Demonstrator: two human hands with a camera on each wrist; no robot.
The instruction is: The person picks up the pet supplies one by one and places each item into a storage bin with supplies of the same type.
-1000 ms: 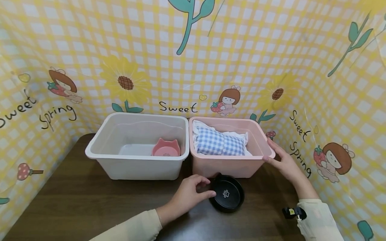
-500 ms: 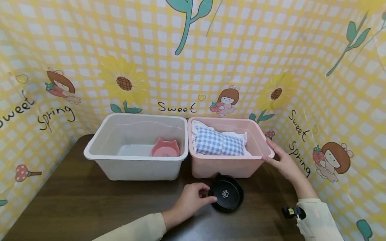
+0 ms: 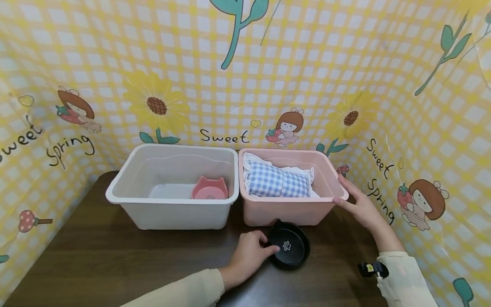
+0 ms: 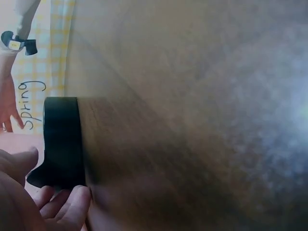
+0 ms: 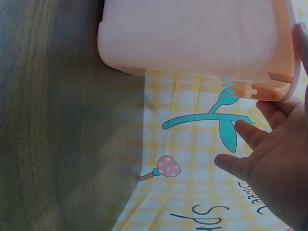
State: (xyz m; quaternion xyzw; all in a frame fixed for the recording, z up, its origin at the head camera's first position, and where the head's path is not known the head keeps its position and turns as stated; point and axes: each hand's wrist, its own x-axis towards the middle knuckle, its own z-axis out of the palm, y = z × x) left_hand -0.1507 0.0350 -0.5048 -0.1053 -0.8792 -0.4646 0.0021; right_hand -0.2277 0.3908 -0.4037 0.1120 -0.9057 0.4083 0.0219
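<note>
Since a second ago, the person's left hand (image 3: 251, 256) has slid a little toward them and closed in on the black pet bowl (image 3: 289, 248), while the right hand (image 3: 356, 204) has hardly moved.

That bowl, with a white paw print inside, sits on the dark wooden table (image 3: 115, 264) just in front of the pink bin (image 3: 291, 211). Left fingers curl round its near left rim, thumb on one side and fingertips on the other; the left wrist view shows the same grip from the side, fingers (image 4: 67, 207) wrapped under the bowl's edge (image 4: 60, 139). The bowl still rests on the table.

The right hand lies with straight, relaxed fingers against the front right corner of the pink bin's rim, touching it rather than grasping (the right wrist view shows the fingers (image 5: 250, 132) spread just below the rim (image 5: 284, 77)).

Inside the pink bin lies a blue checked cushion (image 3: 278, 183) on white cloth. To its left, touching side to side, stands a white bin (image 3: 168, 213) holding a pink cat-eared bowl (image 3: 210, 189). A yellow checked backdrop (image 3: 245, 64) with flowers and cartoon girls surrounds the table.

The step in hand looks like securing a grip on the black bowl. A lift from here would call for a firm pinch on the rim and enough height to clear a bin wall.
</note>
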